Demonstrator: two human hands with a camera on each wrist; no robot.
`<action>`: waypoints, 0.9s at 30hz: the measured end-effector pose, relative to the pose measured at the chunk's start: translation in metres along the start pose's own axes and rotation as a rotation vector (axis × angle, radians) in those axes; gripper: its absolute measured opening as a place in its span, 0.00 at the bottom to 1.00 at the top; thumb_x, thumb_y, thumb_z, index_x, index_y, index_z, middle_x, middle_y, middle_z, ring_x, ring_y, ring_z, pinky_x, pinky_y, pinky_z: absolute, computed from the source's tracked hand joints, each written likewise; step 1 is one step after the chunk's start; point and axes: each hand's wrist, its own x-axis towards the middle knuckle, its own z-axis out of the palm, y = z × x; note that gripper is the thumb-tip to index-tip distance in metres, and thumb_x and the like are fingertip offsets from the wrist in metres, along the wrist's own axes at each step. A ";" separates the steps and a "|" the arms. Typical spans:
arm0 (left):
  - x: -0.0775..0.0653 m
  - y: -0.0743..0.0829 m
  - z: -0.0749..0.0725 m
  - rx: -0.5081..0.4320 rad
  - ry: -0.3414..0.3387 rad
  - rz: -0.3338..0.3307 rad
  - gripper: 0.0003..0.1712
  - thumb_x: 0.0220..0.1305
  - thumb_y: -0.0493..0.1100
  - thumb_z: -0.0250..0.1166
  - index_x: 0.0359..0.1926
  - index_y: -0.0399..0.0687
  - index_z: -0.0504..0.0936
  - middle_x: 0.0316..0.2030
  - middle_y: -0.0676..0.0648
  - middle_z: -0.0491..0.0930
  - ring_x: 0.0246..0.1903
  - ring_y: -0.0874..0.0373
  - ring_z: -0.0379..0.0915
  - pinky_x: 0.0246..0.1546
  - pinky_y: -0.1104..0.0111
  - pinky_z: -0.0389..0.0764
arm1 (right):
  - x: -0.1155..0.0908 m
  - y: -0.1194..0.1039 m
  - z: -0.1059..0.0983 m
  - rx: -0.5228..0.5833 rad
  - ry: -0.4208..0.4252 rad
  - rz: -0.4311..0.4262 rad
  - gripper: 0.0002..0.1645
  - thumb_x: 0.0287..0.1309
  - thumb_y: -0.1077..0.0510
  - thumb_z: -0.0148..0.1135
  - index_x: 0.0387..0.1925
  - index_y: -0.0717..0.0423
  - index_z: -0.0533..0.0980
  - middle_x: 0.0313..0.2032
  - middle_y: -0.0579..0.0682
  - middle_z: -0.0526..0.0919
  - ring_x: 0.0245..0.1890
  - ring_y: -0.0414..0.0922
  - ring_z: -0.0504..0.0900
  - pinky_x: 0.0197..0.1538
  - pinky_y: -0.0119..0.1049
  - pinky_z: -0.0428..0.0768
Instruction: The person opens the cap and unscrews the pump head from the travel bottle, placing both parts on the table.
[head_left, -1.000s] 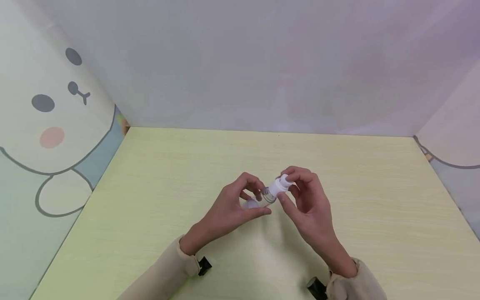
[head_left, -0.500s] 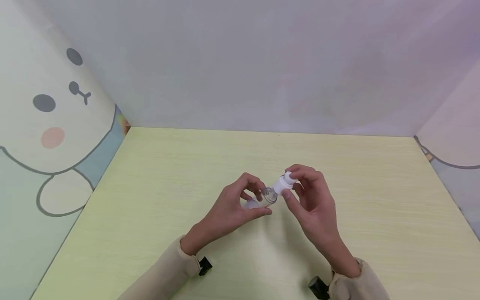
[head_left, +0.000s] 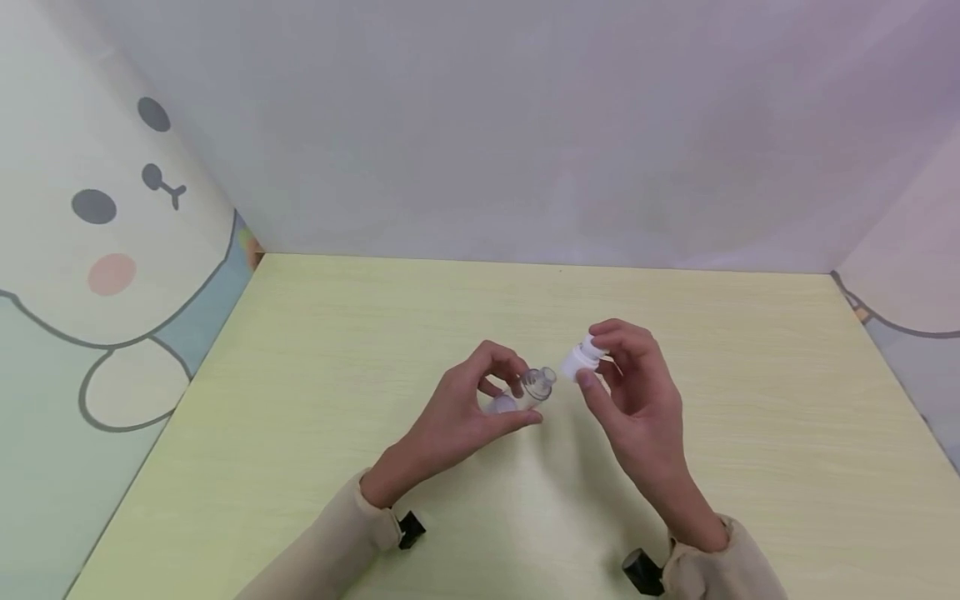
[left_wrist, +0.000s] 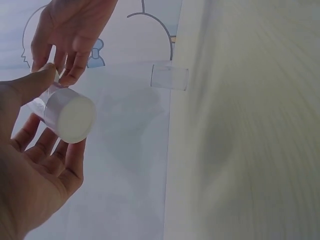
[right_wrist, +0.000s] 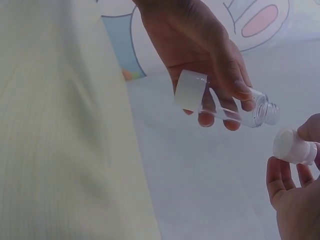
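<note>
My left hand (head_left: pixel 456 415) grips a small clear bottle (head_left: pixel 536 385) with a white base (left_wrist: pixel 76 119), thumb on one side and fingers on the other. The bottle lies tilted, its threaded neck (right_wrist: pixel 270 113) pointing up toward the right and uncovered. Just off that neck, my right hand (head_left: pixel 641 404) pinches a white pump top (head_left: pixel 581 360) between thumb and fingers. A gap separates pump top and neck in the right wrist view, and the pump top's hollow underside faces the bottle.
Beyond the hands in the left wrist view stands a clear open cylinder (left_wrist: pixel 169 77), like a cap. A pale wood-grain table (head_left: pixel 360 333) lies below, with a grey-white wall (head_left: pixel 525 133) behind it and cartoon-printed panels (head_left: pixel 127 225) at the sides.
My right hand has drawn the white pump top up and to the right, off the bottle's neck, which now shows bare. My left hand keeps its hold on the bottle, nearly still.
</note>
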 end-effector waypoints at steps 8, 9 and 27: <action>0.000 0.001 -0.007 0.004 0.018 0.021 0.29 0.56 0.41 0.82 0.52 0.55 0.74 0.48 0.58 0.81 0.46 0.64 0.80 0.45 0.67 0.85 | 0.000 0.008 -0.003 -0.134 0.000 0.035 0.24 0.58 0.84 0.59 0.57 0.77 0.71 0.57 0.58 0.74 0.51 0.44 0.80 0.56 0.28 0.83; 0.000 0.001 -0.008 0.005 0.020 0.023 0.29 0.56 0.41 0.82 0.52 0.55 0.74 0.48 0.58 0.81 0.46 0.64 0.80 0.45 0.67 0.85 | 0.000 0.009 -0.004 -0.162 -0.002 0.045 0.25 0.58 0.84 0.60 0.57 0.76 0.71 0.57 0.58 0.75 0.51 0.44 0.80 0.56 0.28 0.83; 0.001 0.003 -0.013 0.002 0.041 0.032 0.28 0.56 0.40 0.81 0.52 0.55 0.74 0.48 0.57 0.82 0.46 0.63 0.81 0.45 0.67 0.84 | -0.004 0.026 -0.005 -0.643 -0.076 0.147 0.19 0.62 0.71 0.68 0.53 0.57 0.80 0.54 0.48 0.80 0.49 0.39 0.77 0.50 0.19 0.81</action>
